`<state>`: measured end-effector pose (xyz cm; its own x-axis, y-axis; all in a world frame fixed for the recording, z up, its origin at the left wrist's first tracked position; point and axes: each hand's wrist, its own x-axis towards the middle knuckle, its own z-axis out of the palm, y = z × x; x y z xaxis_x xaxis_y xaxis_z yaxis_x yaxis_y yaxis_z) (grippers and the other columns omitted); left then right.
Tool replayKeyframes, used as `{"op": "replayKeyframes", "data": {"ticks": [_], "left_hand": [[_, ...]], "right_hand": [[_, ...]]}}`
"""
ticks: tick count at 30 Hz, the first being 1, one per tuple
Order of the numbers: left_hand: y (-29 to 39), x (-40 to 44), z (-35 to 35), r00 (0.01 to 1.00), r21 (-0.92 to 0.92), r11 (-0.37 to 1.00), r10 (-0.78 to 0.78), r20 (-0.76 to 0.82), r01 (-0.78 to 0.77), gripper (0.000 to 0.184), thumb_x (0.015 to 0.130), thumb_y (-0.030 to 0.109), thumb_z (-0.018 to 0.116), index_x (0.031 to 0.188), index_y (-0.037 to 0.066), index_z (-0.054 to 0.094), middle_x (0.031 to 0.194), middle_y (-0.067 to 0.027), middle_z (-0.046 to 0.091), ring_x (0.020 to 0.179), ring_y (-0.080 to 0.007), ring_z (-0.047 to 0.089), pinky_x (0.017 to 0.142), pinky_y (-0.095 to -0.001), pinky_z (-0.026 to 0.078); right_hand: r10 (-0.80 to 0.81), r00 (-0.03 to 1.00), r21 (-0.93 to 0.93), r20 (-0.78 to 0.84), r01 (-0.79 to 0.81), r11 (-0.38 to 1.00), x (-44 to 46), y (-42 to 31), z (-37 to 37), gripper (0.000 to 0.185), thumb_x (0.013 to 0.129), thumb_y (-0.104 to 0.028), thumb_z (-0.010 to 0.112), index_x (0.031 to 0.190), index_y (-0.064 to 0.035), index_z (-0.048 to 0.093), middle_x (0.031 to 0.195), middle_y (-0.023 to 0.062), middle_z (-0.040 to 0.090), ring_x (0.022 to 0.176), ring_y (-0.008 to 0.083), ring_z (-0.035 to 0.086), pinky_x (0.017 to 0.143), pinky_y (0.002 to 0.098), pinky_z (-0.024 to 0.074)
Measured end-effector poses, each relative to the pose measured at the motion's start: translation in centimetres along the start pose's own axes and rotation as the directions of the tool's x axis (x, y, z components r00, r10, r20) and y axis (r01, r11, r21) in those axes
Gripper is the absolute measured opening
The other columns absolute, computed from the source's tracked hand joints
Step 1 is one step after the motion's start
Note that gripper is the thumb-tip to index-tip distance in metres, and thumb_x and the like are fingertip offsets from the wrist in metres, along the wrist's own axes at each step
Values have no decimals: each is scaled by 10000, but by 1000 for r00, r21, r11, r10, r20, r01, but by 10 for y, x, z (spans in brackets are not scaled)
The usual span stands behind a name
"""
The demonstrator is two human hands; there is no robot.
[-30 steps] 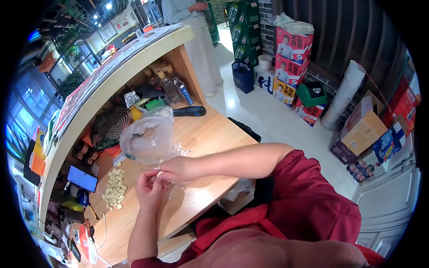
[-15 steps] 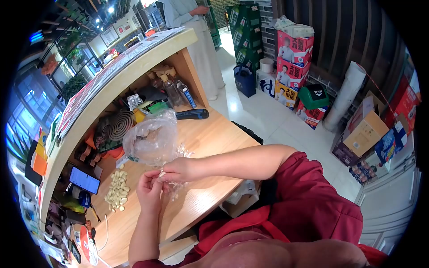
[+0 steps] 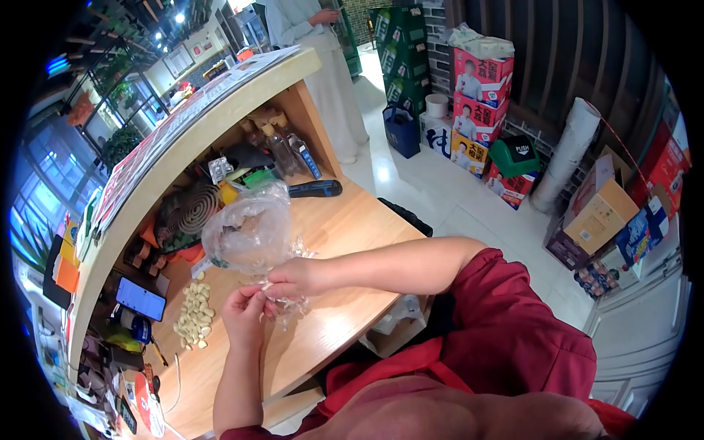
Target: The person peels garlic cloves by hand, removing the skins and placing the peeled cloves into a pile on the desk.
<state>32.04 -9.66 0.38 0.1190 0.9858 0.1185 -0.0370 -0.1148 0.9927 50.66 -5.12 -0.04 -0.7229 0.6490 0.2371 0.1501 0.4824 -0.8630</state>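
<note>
A pale clove (image 3: 265, 288) sits between the fingertips of the left hand (image 3: 244, 309) and right hand (image 3: 291, 279), both pinched closed on it just above the tabletop (image 3: 330, 323). Peel scraps (image 3: 295, 306) lie around the right hand. Beyond the hands rests a clear bag (image 3: 248, 231); left of them, a clove pile (image 3: 194, 315) lies near a phone (image 3: 140, 298).
</note>
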Motion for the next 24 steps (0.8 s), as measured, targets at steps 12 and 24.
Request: {"op": "replayKeyframes", "data": {"ticks": [12, 24], "left_hand": [[-1, -4, 5, 999, 208, 977, 31, 41, -39, 17, 859, 33, 493, 849, 19, 493, 689, -61, 570, 551, -114, 559, 495, -206, 444], [3, 1, 0, 967, 233, 961, 190, -169, -148, 15, 853, 17, 489, 853, 10, 475, 668, -48, 545, 536, -96, 544, 468, -195, 436]], "right_hand": [[-106, 991, -236, -79, 85, 968, -5, -4, -1, 317, 798, -297, 620, 941, -37, 509, 693, 100, 569, 624, 226, 567, 574, 327, 441], [-245, 949, -52, -200, 239, 970, -4, -2, 3, 289, 781, -208, 636, 941, -29, 475, 732, 104, 586, 675, 239, 588, 606, 327, 459]]}}
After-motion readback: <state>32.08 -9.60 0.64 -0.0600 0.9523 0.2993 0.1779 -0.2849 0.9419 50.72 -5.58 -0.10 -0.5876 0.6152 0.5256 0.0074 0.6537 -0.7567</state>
